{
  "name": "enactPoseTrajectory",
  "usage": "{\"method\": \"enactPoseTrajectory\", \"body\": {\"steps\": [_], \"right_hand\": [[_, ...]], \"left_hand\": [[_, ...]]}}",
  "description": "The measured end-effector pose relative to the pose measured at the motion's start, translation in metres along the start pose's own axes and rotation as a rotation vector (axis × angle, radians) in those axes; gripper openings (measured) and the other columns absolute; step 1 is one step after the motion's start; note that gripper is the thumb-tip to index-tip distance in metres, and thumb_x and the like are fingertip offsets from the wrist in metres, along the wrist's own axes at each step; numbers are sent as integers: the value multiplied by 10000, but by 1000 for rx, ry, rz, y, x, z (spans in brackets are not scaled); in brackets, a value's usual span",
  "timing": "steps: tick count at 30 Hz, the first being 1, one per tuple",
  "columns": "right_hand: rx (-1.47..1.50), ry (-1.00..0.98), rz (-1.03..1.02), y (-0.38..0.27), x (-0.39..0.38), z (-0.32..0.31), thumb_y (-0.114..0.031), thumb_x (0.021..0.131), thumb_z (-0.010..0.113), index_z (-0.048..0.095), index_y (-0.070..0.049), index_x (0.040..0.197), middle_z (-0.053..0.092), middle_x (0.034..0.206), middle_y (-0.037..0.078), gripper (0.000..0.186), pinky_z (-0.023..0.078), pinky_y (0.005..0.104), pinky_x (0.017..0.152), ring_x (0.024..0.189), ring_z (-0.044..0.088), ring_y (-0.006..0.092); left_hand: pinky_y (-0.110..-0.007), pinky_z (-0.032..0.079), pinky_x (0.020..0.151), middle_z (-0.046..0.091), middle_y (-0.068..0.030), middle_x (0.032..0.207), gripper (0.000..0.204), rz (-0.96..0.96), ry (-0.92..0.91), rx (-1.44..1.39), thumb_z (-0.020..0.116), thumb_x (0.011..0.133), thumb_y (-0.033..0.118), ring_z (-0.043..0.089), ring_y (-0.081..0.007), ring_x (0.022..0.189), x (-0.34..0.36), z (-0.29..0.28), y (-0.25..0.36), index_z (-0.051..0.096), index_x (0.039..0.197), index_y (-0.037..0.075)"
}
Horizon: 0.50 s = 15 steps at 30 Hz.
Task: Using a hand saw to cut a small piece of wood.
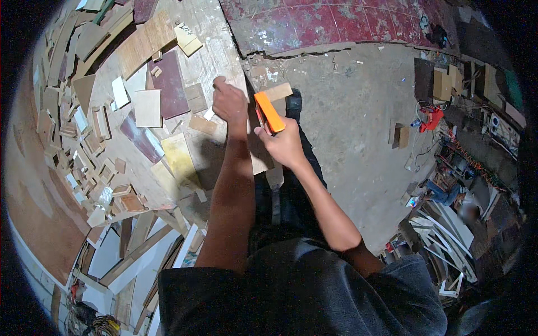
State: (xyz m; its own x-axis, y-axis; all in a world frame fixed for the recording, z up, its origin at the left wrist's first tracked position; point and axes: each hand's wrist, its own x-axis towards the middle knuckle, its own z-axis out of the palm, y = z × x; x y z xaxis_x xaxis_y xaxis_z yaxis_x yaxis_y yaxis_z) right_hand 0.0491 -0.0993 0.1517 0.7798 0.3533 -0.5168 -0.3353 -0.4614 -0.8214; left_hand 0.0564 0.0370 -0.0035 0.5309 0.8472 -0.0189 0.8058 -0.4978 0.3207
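My right hand (pixel 282 143) grips a long bright-orange hand tool (pixel 270 113) near the bench's edge; its exact kind is unclear. A thin dark and red part runs along the tool's left side. Just beyond it lies a short light wood piece (pixel 277 92). Further left, my left hand (pixel 228 103) is over the bench (pixel 213 53), fingers curled; whatever they hold, if anything, is hidden. A small white piece (pixel 209 113) and a tan wood block (pixel 203 125) lie beside it. Below my hands, a pale board (pixel 261 162) shows between the forearms.
Wood offcuts (pixel 106 173) and panels, including a dark red one (pixel 168 84), cover the bench's left. Long strips (pixel 140 257) are piled at lower left. Concrete floor (pixel 353 123) stretches right, toward a red tool with a cord (pixel 431 119), white frames (pixel 448 235) and a person (pixel 445 193).
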Motion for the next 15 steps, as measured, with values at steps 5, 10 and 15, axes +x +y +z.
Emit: {"method": "enactPoseTrajectory", "body": {"steps": [5,10,15], "right_hand": [[-61,28,-37,-2,2,-3,-98,823,770,542,0,735,532,612,52,263,456,329,610,593,506,135],[-126,-120,48,-22,35,-19,-178,848,798,539,-41,718,503,584,-19,320,408,294,528,563,463,81],[-34,-366,312,-80,120,-25,-266,882,790,582,-32,747,542,538,37,341,363,307,363,390,499,130]], "left_hand": [[-519,498,578,650,-163,764,179,38,78,-16,540,923,106,655,-377,684,0,1,0,534,1101,104],[-516,519,585,653,-174,760,170,34,40,-6,537,934,141,658,-383,668,1,-5,3,537,1099,102],[-490,528,587,654,-157,748,214,23,-40,10,560,938,180,671,-360,678,1,5,-2,508,1134,111]]}}
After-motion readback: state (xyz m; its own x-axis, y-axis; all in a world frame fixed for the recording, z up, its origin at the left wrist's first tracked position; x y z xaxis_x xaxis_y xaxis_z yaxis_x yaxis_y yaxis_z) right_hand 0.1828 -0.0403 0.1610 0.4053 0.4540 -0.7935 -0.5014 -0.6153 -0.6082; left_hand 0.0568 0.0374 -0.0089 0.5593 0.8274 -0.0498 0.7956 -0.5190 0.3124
